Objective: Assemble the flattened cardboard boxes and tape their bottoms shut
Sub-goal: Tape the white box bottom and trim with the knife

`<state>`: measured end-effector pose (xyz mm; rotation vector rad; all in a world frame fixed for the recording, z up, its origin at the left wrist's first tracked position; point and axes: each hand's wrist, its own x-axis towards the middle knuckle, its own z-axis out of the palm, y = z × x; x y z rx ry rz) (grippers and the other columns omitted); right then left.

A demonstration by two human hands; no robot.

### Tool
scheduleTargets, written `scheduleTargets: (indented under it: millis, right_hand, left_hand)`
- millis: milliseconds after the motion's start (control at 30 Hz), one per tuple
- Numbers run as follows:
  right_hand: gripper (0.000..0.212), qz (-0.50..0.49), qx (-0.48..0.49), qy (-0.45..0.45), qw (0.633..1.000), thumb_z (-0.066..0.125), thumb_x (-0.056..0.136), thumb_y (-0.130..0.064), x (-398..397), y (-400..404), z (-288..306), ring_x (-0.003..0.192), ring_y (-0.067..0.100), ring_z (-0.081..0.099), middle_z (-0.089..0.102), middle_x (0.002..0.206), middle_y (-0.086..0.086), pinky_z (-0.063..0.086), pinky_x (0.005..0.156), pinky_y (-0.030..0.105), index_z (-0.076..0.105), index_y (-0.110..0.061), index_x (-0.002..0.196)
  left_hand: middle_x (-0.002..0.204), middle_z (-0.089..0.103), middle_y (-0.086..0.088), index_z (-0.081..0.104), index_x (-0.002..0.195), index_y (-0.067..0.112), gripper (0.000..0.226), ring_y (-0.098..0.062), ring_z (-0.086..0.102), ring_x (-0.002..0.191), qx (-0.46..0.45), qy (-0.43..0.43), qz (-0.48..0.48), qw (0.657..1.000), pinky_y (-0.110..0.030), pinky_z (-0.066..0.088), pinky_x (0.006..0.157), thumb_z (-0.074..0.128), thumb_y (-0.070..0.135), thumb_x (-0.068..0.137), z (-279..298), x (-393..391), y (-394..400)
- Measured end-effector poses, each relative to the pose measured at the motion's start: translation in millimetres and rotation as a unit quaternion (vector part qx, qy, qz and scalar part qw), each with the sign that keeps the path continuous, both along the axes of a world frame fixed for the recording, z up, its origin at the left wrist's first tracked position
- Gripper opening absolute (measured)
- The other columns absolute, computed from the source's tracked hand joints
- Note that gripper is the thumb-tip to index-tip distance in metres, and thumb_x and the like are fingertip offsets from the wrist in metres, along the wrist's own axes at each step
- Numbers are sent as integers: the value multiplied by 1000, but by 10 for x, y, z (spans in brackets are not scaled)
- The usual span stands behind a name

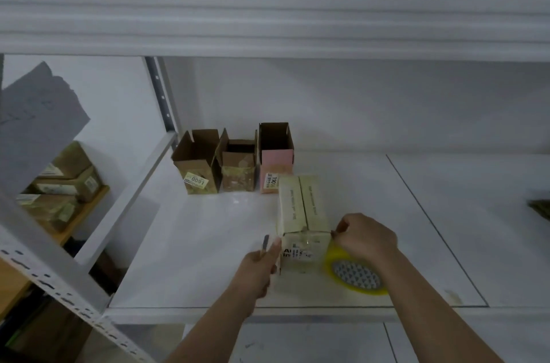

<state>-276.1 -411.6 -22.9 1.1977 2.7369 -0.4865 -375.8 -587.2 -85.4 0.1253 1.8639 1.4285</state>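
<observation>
Just below the centre of the frame, a pale cardboard box (303, 214) lay on the white shelf (193, 243) with its closed flaps facing up and a strip of clear tape running over the near edge. The left hand (259, 269), at the box's left side, held a small blade-like tool (264, 245) in a curled grip, though what the tool was could not be told for sure. The right hand (369, 239) pinched the tape at the box's near right corner, the yellow tape roll (354, 272) sitting just under it. To do this step well, the tape probably needed to be kept taut while it was cut close to the box, then smoothed down along the seam. Three assembled boxes (232, 163) stood upright in a row further back, near the frame's centre.
</observation>
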Motion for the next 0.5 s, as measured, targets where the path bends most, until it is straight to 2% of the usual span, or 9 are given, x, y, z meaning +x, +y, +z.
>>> scheduleTargets:
  millis: [100,200,267,333,433,500]
  right_hand:
    - [36,-12,-21,6,1000,54,87,-58,-24,-66,-16,75,9,59,64,84,-7,39,59,24,64,-24,93]
    - [43,-21,-67,8,998,55,85,-60,-72,-136,-75,74,11,61,67,84,-5,41,60,24,69,-20,91]
    - [44,-23,-93,17,995,55,87,-59,-63,-155,-80,79,12,61,69,94,-2,42,65,25,70,-19,99]
    - [46,-22,-113,27,993,53,90,-59,-21,-153,-82,84,14,59,68,104,0,44,73,29,67,-18,106]
    - [44,-12,-154,37,987,51,89,-63,36,-103,-123,96,17,60,64,105,-2,49,90,36,65,-24,104]
    - [37,-1,-189,48,981,55,87,-59,63,-65,-157,105,18,59,62,115,-2,47,97,41,63,-28,105]
  left_hand:
    - [72,46,-3,56,89,10,48,-14,38,58,-8,87,11,996,-25,33,52,56,58,87,280,-232,-26]
    - [77,51,-2,59,98,12,45,-13,39,59,57,140,11,989,-23,33,53,44,54,96,682,-391,44]
    - [72,51,-1,57,93,13,37,-9,39,52,99,165,-62,979,-20,31,48,37,43,102,902,-370,171]
    - [69,53,-1,54,86,13,39,-7,40,47,106,216,-166,956,-19,32,46,32,38,105,1039,-291,327]
    - [65,58,-2,58,80,10,48,-9,48,48,63,253,-316,912,-21,41,49,35,47,102,1100,-195,552]
    - [60,60,-1,61,74,11,54,-10,51,47,13,251,-375,892,-21,43,51,39,54,98,1063,-181,645]
